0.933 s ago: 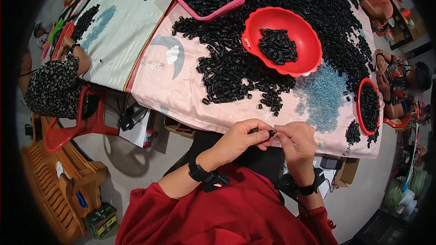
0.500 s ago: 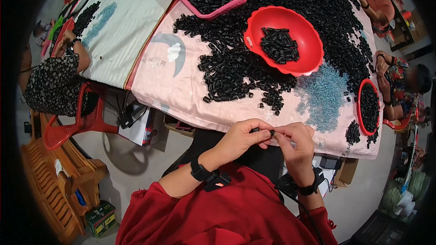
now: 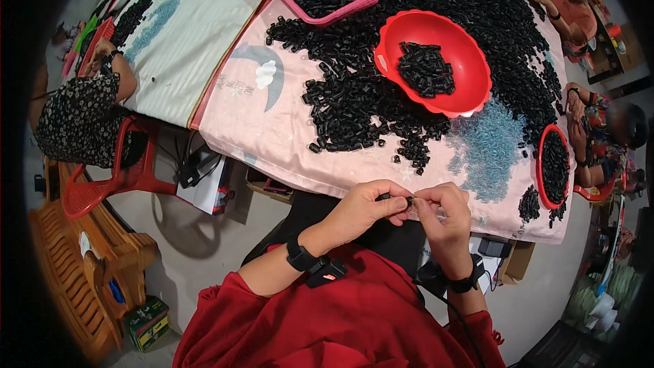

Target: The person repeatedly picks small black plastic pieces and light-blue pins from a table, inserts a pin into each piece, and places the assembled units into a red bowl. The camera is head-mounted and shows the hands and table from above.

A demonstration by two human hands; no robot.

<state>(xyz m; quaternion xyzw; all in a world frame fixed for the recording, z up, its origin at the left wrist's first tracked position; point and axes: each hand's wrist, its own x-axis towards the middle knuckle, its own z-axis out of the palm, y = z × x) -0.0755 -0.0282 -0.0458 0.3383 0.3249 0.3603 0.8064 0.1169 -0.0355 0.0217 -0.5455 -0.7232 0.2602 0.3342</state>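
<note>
We pinch black piece (image 3: 409,200) in left hand (image 3: 363,208); right hand (image 3: 443,210) fingers together at its end, can't tell on what. Counter (image 3: 228,126): near edge just beyond, open room left.

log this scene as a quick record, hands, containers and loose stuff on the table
left hand: pinching a small black piece
right hand: at that piece's end, grip unclear
red bowl: holds a heap of similar pieces, much inside bare
pink basket: filled with black pieces
loose: black pile; bluish pile
</note>
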